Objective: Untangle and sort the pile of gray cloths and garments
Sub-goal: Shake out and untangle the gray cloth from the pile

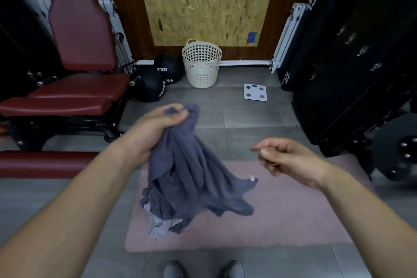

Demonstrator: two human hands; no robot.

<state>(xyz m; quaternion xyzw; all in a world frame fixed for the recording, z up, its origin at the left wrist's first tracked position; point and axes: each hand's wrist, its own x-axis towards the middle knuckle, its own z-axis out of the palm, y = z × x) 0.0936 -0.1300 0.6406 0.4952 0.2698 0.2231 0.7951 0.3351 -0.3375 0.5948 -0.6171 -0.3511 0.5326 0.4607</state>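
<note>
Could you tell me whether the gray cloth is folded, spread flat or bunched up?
Bunched up: the gray cloth hangs in tangled folds from the left hand, over the pink mat.

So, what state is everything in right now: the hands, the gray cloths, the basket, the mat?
Pink mat: flat on the floor.
Gray cloth bundle: tangled, hanging over the mat.
Lighter gray piece: caught in the bundle's bottom.
Left hand: grips the bundle's top.
Right hand: fingers loosely curled, holding nothing.
Basket: upright by the wall.
</note>
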